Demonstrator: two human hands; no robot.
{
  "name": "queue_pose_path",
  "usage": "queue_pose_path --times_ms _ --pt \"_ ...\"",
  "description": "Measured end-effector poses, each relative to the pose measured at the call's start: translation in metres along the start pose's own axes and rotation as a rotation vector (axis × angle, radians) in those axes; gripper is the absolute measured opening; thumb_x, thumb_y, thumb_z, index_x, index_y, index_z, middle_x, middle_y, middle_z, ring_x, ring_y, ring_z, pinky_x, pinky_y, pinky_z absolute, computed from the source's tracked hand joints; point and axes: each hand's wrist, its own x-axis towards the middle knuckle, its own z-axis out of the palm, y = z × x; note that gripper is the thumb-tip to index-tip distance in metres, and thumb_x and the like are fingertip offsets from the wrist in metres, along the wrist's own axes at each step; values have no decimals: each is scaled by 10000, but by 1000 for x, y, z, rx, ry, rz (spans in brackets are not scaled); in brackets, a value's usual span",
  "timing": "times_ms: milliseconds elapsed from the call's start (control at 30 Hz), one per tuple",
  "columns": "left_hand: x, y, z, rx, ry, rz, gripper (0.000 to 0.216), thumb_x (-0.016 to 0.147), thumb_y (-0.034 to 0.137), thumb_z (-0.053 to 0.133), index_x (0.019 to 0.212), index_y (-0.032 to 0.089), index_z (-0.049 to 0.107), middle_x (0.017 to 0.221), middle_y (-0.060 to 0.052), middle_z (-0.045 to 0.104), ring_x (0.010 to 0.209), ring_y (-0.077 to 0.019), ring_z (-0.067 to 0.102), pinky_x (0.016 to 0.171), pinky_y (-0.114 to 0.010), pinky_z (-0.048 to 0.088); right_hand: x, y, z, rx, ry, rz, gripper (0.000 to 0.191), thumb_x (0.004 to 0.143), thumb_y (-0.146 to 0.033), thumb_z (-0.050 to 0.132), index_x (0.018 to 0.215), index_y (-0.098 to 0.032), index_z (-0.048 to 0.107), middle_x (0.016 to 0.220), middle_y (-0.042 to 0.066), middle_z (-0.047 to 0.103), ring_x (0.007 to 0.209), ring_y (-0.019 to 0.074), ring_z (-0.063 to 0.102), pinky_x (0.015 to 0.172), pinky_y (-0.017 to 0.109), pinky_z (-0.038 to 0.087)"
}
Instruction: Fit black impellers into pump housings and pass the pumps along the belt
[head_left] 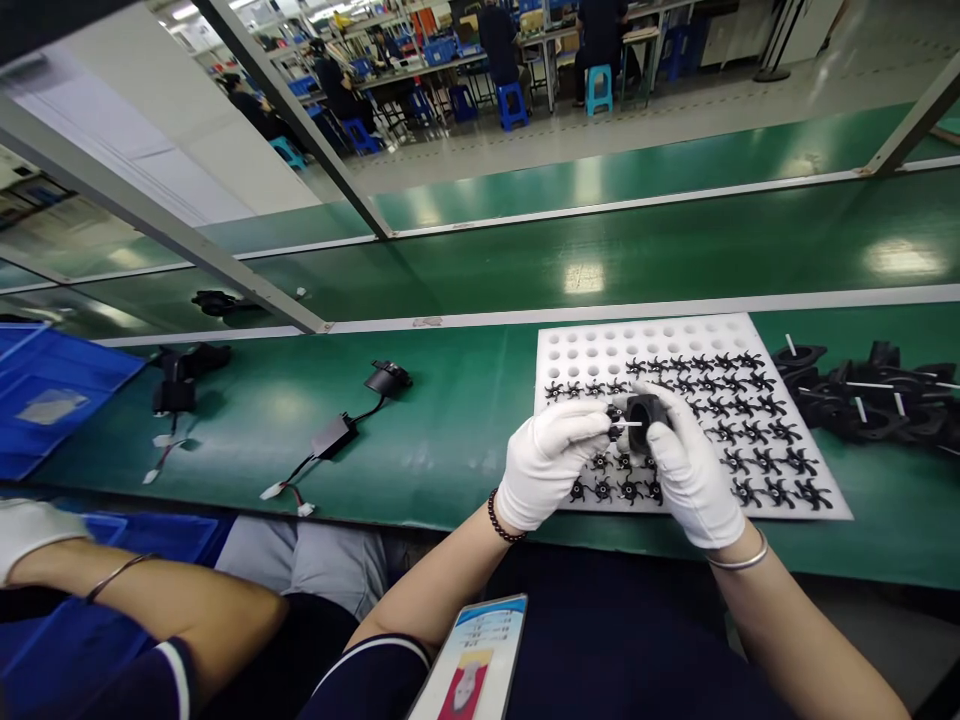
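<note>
In the head view, both my gloved hands meet above a white foam tray (546, 345) holding rows of small black fan impellers (765, 460). My right hand (694, 470) grips a round black fan housing (643, 410), with a thin white pin sticking out toward the left. Close to that pin, my left hand (551, 460) is pinched on a small black impeller (615, 412), partly hidden by the fingers. Several holes at the tray's back and left rows hold no impeller.
Black housings with white pins (862, 395) are heaped right of the tray. Two wired black assemblies (334, 437) lie on the green bench to the left, near a blue bin (56, 400). A co-worker's arm (165, 590) is at lower left. Metal posts (292, 110) rise behind.
</note>
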Motion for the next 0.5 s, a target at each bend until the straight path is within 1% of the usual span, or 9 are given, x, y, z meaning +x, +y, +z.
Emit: queue_pose_path --times_ms 33,100,133,167,267,333,400,467,500 --pt "0 0 0 -27 2 -59 158 753 214 799 906 247 773 1023 -38 753 1001 -197 698 954 -352 569 0 2 0 -57 16 -75 484 968 -467 530 1409 -280 454 1335 107 592 1002 220 676 826 400 599" --pt "0 1 0 -96 9 -204 221 751 258 807 965 222 765 1018 -48 753 931 -193 711 918 -349 584 1 4 -1 -208 60 -285 563 890 -442 660 1397 -273 482 1373 107 566 1245 272 567 1076 479 477" --pt "0 2 0 -121 9 -252 242 752 270 808 984 214 762 1018 -50 754 906 -190 715 901 -346 590 2 5 -1 -248 65 -350 583 867 -428 691 1391 -270 491 1385 108 556 1306 283 518 1133 493 420" --pt "-1 3 1 -127 -5 -266 242 754 271 807 985 213 764 1022 -51 755 902 -191 717 897 -343 592 2 5 0 -244 45 -362 572 870 -418 689 1387 -271 495 1385 107 555 1315 282 511 1142 490 411" --pt "-5 1 4 -12 -96 -115 144 774 234 792 918 234 784 1055 -45 753 1014 -203 701 979 -338 556 2 1 7 -62 -32 -194 438 941 -401 597 1353 -276 519 1308 86 603 1204 231 595 1066 423 490" --pt "-8 -3 5 100 -123 -17 193 801 235 770 994 254 776 1100 -43 741 1051 -205 686 1001 -343 541 1 -2 14 110 -12 -78 381 946 -418 589 1293 -263 566 1265 70 623 1170 211 607 1051 380 499" --pt "-10 -10 4 180 -87 65 447 772 279 804 1206 265 695 1178 -59 710 1029 -213 679 972 -370 550 1 -6 20 345 50 78 355 945 -455 576 1236 -255 605 1231 59 637 1096 193 628 975 337 537" --pt "-9 -16 2 242 -32 132 731 724 338 844 1389 276 545 1294 -86 648 1089 -241 647 1001 -421 528 2 -9 23 635 79 287 347 950 -496 534 1173 -250 633 1142 56 670 888 163 654 727 271 579" --pt "-8 -18 1 256 -16 156 797 731 371 837 1439 286 482 1348 -94 611 1161 -262 615 1046 -451 496 3 -11 25 767 79 378 350 948 -509 519 1137 -243 644 1082 57 684 770 145 636 599 241 548"
